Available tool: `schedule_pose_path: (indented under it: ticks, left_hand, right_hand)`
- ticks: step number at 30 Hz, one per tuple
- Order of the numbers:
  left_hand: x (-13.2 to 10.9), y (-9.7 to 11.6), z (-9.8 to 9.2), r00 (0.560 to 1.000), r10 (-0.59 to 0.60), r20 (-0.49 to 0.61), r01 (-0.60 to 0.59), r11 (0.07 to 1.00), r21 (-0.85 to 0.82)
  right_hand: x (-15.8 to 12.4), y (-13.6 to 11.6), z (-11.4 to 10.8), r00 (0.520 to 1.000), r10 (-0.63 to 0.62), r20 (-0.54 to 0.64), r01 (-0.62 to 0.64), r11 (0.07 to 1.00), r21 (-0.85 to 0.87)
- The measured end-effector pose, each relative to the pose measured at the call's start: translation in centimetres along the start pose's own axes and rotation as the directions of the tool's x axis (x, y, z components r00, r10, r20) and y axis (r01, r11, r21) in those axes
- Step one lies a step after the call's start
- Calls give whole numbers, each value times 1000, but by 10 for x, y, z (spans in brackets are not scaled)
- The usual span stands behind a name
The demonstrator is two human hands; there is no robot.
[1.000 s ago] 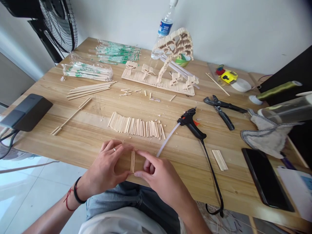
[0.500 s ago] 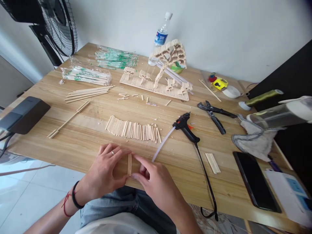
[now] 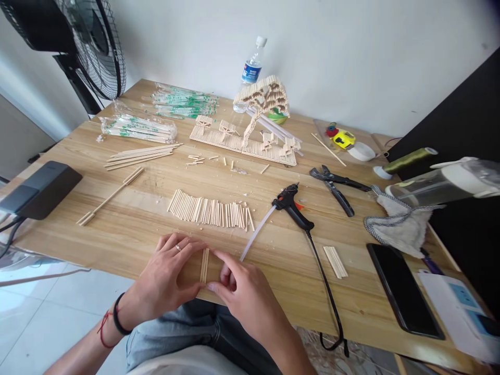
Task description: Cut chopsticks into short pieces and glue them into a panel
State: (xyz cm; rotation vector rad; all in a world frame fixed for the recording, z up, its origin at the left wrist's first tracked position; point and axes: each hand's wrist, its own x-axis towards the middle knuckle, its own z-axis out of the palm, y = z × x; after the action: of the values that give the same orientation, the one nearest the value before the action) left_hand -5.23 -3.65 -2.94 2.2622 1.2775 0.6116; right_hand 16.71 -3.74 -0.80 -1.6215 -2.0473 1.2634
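Observation:
Near the table's front edge, a few short wooden sticks [image 3: 204, 265] lie side by side between my hands. My left hand [image 3: 172, 271] is curved around their left side, its fingers at the far ends and its thumb at the near ends. From the right, my right hand [image 3: 242, 278] pinches the same ends with index finger and thumb. Just beyond is a row of cut sticks [image 3: 211, 209]. To the right rests a black hot glue gun [image 3: 292, 205] with a glue stick [image 3: 258, 233] in its back. A small flat panel of sticks [image 3: 335, 262] lies farther right.
A stick-built model [image 3: 250, 148] stands at the back before a water bottle [image 3: 252, 70]. Wrapped chopsticks [image 3: 138, 128] lie back left, a dark box [image 3: 41, 190] at far left. Pliers [image 3: 334, 190], a phone [image 3: 404, 289] and a cloth [image 3: 398, 221] occupy the right. The glue gun's cord [image 3: 326, 284] hangs over the front edge.
The view has shifted slightly, so the far objects appear lower and a little to the left. My hands keep the same hold around the short sticks.

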Motion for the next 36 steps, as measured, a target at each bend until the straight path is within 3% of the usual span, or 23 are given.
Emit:
schedule_pose_path:
  ticks: [3, 8, 13, 16, 18, 21, 23, 29, 33, 36]
  left_hand:
    - [0, 0, 1, 1000, 7, -4, -7, 1000, 10]
    - [-1, -1, 0, 1000, 3, 2, -3, 1000, 26]
    - [-1, -3, -2, 1000, 19, 13, -19, 1000, 10]
    - [-2, -3, -3, 1000, 21, -1, -21, 1000, 2]
    - [-2, -3, -2, 1000, 18, -13, -18, 1000, -9]
    - [-1, -2, -2, 1000, 10, -28, -11, 999, -33]
    - [-1, -1, -3, 999, 6, -44, -8, 999, -53]
    - [-5, -2, -12, 992, -95, -84, 71, 965, -251]
    - [-10, -11, -12, 971, -217, -99, 146, 869, -473]
    - [-10, -18, -9, 961, -245, -125, 109, 757, -644]
  right_hand:
    - [-1, 0, -1, 999, -14, -33, 15, 1000, 17]
    - [-7, 9, -3, 982, -65, -179, 104, 971, 214]
    - [-20, 29, -22, 933, -57, -356, 153, 957, 247]
    - [-24, 52, -47, 847, -38, -530, 106, 990, 97]
    - [-18, 72, -67, 743, -95, -663, 21, 993, -118]
    - [2, 106, -93, 659, -172, -732, -92, 948, -305]
    - [20, 125, -105, 666, -159, -729, -141, 933, -331]
    - [63, 144, -127, 785, -65, -616, -162, 939, -305]
    - [68, 139, -150, 814, -80, -575, -110, 951, -288]
    - [59, 139, -170, 806, -44, -590, -113, 968, -226]
